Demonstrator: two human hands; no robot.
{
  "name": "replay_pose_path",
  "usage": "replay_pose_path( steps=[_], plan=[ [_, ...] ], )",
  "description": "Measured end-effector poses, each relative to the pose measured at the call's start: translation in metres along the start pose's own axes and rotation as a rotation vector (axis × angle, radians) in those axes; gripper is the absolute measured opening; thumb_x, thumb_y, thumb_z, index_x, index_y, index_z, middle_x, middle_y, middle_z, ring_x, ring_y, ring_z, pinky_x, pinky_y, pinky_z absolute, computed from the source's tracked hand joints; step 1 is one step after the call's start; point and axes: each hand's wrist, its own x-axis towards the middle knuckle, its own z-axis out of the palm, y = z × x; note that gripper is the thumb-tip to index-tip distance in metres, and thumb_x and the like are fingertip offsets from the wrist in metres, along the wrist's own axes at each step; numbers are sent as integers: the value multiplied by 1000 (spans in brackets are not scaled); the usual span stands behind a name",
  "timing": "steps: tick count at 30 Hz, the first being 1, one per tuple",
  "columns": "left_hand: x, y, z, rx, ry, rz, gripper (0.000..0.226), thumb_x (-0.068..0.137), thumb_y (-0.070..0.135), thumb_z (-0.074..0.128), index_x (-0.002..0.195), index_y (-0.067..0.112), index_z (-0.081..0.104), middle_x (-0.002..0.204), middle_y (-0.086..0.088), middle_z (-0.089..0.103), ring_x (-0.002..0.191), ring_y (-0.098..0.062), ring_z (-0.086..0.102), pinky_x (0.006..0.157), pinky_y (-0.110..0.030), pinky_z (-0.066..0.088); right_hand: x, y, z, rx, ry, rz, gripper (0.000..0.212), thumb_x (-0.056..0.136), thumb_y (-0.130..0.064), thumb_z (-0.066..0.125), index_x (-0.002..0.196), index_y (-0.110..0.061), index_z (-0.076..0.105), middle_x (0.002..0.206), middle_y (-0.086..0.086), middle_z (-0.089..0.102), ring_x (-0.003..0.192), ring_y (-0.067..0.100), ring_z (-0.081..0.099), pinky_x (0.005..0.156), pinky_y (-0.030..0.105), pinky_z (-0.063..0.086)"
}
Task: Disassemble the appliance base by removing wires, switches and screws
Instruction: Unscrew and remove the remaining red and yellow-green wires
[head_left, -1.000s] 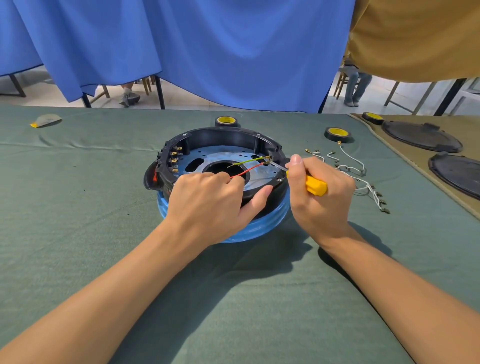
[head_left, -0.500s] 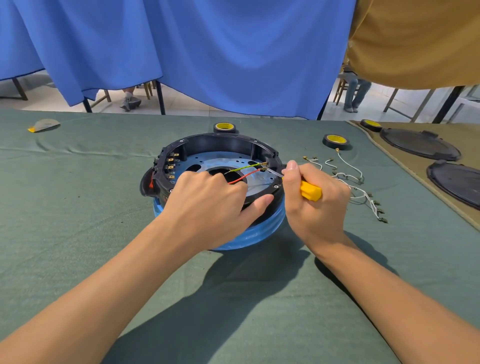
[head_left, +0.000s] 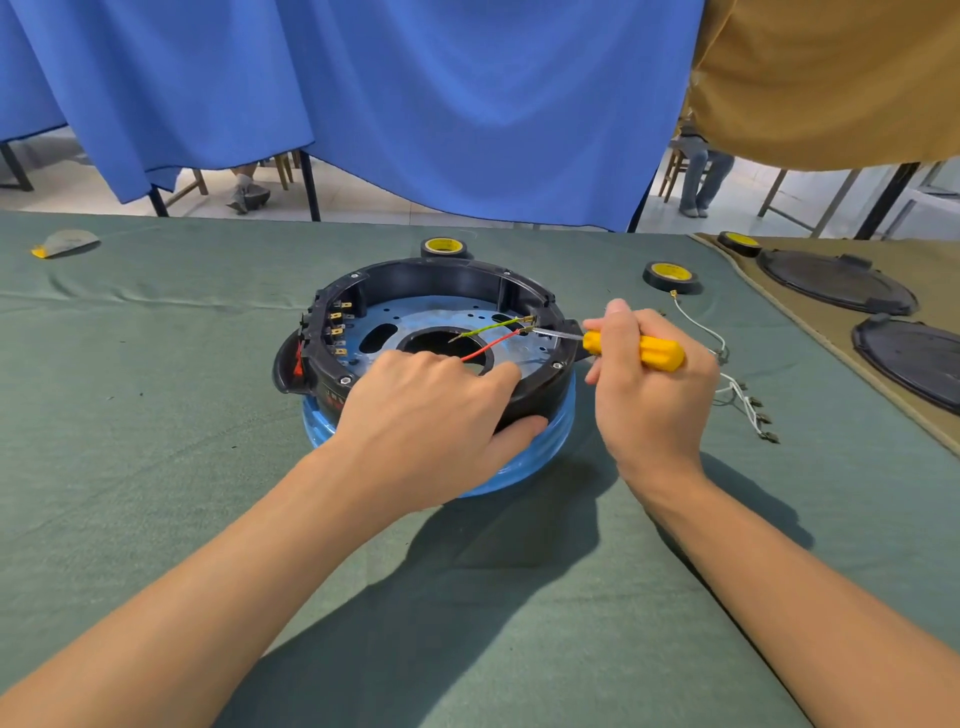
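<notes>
A round black appliance base (head_left: 441, 275) with a blue lower ring stands upside down on the green cloth. Inside it a red wire (head_left: 491, 344) and a yellow-green wire (head_left: 493, 326) run to terminals at its right inner wall. My left hand (head_left: 431, 410) grips the base's near rim, fingers curled inside and thumb outside. My right hand (head_left: 649, 389) grips a yellow-handled screwdriver (head_left: 634, 351) whose metal tip reaches the wire terminals. A row of brass terminals (head_left: 337, 327) lines the base's left inner wall.
Loose white wires (head_left: 737, 395) with connectors lie right of the base. Black tape rolls with yellow cores (head_left: 670, 274) sit behind and to the right. Two black round covers (head_left: 836, 283) rest on a tan cloth at far right. A blue curtain hangs behind the table.
My right hand has drawn back to the right, showing more of the screwdriver's yellow handle. The left hand keeps its hold on the base rim.
</notes>
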Motion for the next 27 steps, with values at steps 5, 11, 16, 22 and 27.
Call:
replay_pose_path(
  steps=[5, 11, 16, 22, 27],
  plan=[
    [0, 1, 0, 5, 4, -6, 44, 90, 61, 20, 77, 21, 33, 56, 6, 49, 49, -22, 36, 44, -27, 12, -3, -2, -1, -85, -2, -151, 48, 98, -28, 48, 65, 2, 64, 49, 7, 54, 48, 24, 50, 52, 38, 43],
    [0, 1, 0, -7, 18, 2, 43, 93, 61, 30, 76, 21, 32, 55, 6, 52, 47, -21, 37, 44, -27, 11, -10, -3, 1, -226, -95, -474, 42, 98, -17, 53, 57, -7, 51, 52, 0, 41, 49, 15, 33, 48, 23, 27],
    [-1, 1, 0, -20, 21, 5, 44, 93, 60, 32, 75, 21, 32, 55, 5, 53, 46, -21, 36, 44, -26, 11, -7, -5, 2, -260, -130, -528, 39, 98, -19, 52, 60, -10, 53, 57, -5, 38, 54, 10, 28, 52, 18, 23],
    [0, 0, -3, 1, 11, 0, 40, 92, 60, 28, 77, 23, 35, 56, 5, 54, 48, -21, 34, 47, -29, 15, -3, 0, 5, -17, -82, -79, 41, 98, -28, 52, 68, -6, 70, 53, 4, 60, 52, 21, 55, 54, 38, 44],
    [-1, 1, 2, 4, 22, -14, 43, 92, 60, 26, 78, 21, 35, 57, 6, 47, 51, -22, 36, 46, -29, 16, -9, 1, 0, -124, -29, -286, 46, 98, -22, 50, 62, 4, 63, 49, 10, 53, 51, 22, 45, 49, 23, 33]
  ],
)
